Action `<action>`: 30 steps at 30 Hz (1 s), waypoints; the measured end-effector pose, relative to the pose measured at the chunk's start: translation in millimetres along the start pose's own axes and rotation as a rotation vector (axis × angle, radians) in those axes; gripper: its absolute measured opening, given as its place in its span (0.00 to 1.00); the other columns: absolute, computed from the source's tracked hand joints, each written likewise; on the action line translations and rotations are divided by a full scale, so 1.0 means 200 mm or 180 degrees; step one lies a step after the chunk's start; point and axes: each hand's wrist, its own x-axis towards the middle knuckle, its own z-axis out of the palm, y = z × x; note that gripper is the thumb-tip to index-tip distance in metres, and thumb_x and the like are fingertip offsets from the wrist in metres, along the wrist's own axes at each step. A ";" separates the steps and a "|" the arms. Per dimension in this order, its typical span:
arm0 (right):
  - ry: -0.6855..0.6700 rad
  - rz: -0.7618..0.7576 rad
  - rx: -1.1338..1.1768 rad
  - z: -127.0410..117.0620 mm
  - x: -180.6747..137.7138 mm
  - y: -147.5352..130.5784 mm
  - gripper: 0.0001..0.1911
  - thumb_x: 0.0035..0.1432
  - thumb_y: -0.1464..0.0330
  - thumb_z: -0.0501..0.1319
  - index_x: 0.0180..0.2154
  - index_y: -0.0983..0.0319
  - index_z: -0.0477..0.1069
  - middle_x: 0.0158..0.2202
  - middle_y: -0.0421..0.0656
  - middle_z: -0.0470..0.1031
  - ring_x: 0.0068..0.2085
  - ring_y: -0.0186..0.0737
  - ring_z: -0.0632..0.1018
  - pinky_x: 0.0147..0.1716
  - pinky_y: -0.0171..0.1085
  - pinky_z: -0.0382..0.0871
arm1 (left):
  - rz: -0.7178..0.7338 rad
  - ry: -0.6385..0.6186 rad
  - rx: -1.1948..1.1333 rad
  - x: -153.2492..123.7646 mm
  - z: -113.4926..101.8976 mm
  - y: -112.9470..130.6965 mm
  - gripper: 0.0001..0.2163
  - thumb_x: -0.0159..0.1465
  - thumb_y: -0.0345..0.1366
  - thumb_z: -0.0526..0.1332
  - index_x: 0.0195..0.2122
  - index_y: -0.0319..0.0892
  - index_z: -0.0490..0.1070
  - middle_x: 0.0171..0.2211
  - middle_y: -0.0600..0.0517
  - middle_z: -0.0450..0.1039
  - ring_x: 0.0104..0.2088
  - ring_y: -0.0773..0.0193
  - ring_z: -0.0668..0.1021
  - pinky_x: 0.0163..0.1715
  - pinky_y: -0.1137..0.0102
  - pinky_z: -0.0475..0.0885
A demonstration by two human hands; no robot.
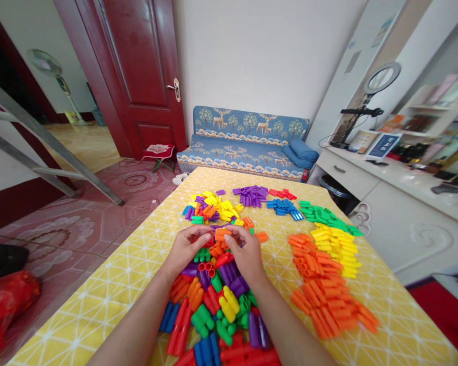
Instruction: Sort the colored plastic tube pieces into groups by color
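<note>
An orange toy building block (222, 234), made of joined tubes, is held up between my two hands over the table. My left hand (189, 247) pinches its left side with thumb and fingers, and my right hand (248, 250) grips the right side. Below and between my forearms spreads a mixed heap of tube-shaped blocks in red, green, purple, blue and yellow, among them a yellow block (229, 304) and a long red block (180, 325). Just beyond my hands lies a smaller mixed pile with many yellow blocks (227, 209).
Blocks grouped by colour lie on the yellow patterned tablecloth (130, 284): orange (328, 297), yellow (336, 249), green (324, 216), blue (284, 209), purple (251, 195) and red (282, 193). Beyond the table stands a blue sofa (236, 147); a white cabinet (412, 203) is at right.
</note>
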 end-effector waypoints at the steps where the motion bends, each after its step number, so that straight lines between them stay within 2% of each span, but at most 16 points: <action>1: 0.0024 0.0063 0.0043 -0.02 0.02 -0.02 0.11 0.54 0.67 0.60 0.40 0.60 0.73 0.34 0.42 0.78 0.36 0.40 0.78 0.36 0.38 0.73 | -0.0011 -0.0054 0.0046 0.00 0.00 0.00 0.11 0.55 0.42 0.66 0.36 0.40 0.77 0.34 0.49 0.80 0.34 0.60 0.80 0.37 0.68 0.76; 4: 0.0293 0.0111 0.0018 -0.15 0.09 -0.07 0.12 0.51 0.65 0.62 0.39 0.61 0.70 0.32 0.43 0.77 0.33 0.39 0.77 0.33 0.37 0.73 | -0.0063 -0.0193 0.0149 0.00 0.00 0.00 0.11 0.55 0.42 0.66 0.35 0.41 0.78 0.34 0.48 0.80 0.34 0.59 0.80 0.37 0.68 0.75; 8: 0.0782 0.0109 -0.0350 -0.44 0.17 -0.06 0.14 0.49 0.60 0.62 0.36 0.62 0.71 0.29 0.42 0.76 0.29 0.38 0.76 0.29 0.37 0.71 | -0.0105 -0.0191 0.0164 0.01 0.00 -0.02 0.12 0.55 0.42 0.65 0.35 0.41 0.77 0.34 0.49 0.80 0.33 0.60 0.80 0.36 0.68 0.75; 10: 0.0815 0.0193 -0.0889 -0.61 0.19 -0.01 0.14 0.48 0.60 0.61 0.35 0.62 0.72 0.27 0.42 0.75 0.27 0.39 0.75 0.28 0.37 0.69 | -0.0120 -0.0194 0.0153 0.01 -0.01 -0.03 0.12 0.55 0.43 0.65 0.35 0.41 0.77 0.34 0.48 0.80 0.33 0.60 0.80 0.36 0.69 0.75; 13: 0.0598 0.0426 -0.2176 -0.84 0.19 0.08 0.10 0.49 0.64 0.60 0.34 0.60 0.75 0.26 0.42 0.76 0.27 0.40 0.75 0.28 0.37 0.66 | -0.0129 -0.0192 0.0152 0.01 0.00 -0.03 0.13 0.55 0.43 0.65 0.35 0.40 0.77 0.34 0.48 0.80 0.33 0.60 0.80 0.36 0.69 0.75; 15: 0.0510 0.0660 -0.2880 -0.96 0.18 0.12 0.09 0.49 0.66 0.60 0.34 0.59 0.77 0.28 0.43 0.78 0.29 0.41 0.76 0.27 0.37 0.64 | -0.0132 -0.0202 0.0162 0.01 0.00 -0.02 0.13 0.55 0.44 0.65 0.35 0.39 0.77 0.33 0.48 0.80 0.33 0.60 0.79 0.36 0.69 0.75; 17: 0.0419 0.0923 -0.3262 -1.04 0.17 0.15 0.10 0.50 0.67 0.60 0.34 0.58 0.77 0.29 0.43 0.79 0.31 0.43 0.77 0.27 0.36 0.63 | -0.0132 -0.0212 0.0167 0.01 0.00 -0.02 0.13 0.55 0.43 0.65 0.36 0.39 0.77 0.34 0.48 0.79 0.33 0.61 0.79 0.37 0.69 0.74; 21: 0.0200 0.1179 -0.3490 -1.08 0.15 0.15 0.10 0.51 0.67 0.59 0.34 0.58 0.78 0.33 0.42 0.80 0.36 0.44 0.79 0.30 0.36 0.65 | -0.0123 -0.0207 0.0154 0.01 0.00 -0.02 0.13 0.56 0.43 0.65 0.36 0.38 0.77 0.34 0.48 0.79 0.33 0.62 0.79 0.37 0.70 0.74; 24: 0.0328 0.1192 -0.3695 -1.05 0.14 0.12 0.10 0.51 0.67 0.59 0.35 0.58 0.78 0.38 0.43 0.80 0.39 0.47 0.78 0.33 0.38 0.66 | -0.0107 -0.0213 0.0154 0.01 0.00 -0.03 0.12 0.57 0.42 0.64 0.36 0.38 0.77 0.34 0.48 0.79 0.33 0.62 0.79 0.37 0.70 0.73; 27: 0.0346 0.0934 -0.3438 -0.95 0.12 0.08 0.12 0.52 0.66 0.59 0.38 0.58 0.77 0.39 0.43 0.80 0.37 0.45 0.78 0.35 0.39 0.67 | -0.0082 -0.0229 0.0149 0.01 -0.01 -0.04 0.12 0.57 0.42 0.64 0.36 0.39 0.77 0.34 0.48 0.79 0.33 0.62 0.78 0.37 0.70 0.73; 30: -0.0130 0.0634 -0.2627 -0.77 0.08 0.06 0.13 0.53 0.63 0.59 0.39 0.60 0.77 0.36 0.43 0.79 0.32 0.40 0.78 0.34 0.37 0.69 | -0.0090 -0.0246 0.0120 0.01 -0.01 -0.04 0.12 0.57 0.42 0.64 0.36 0.39 0.76 0.33 0.49 0.79 0.33 0.62 0.78 0.36 0.70 0.73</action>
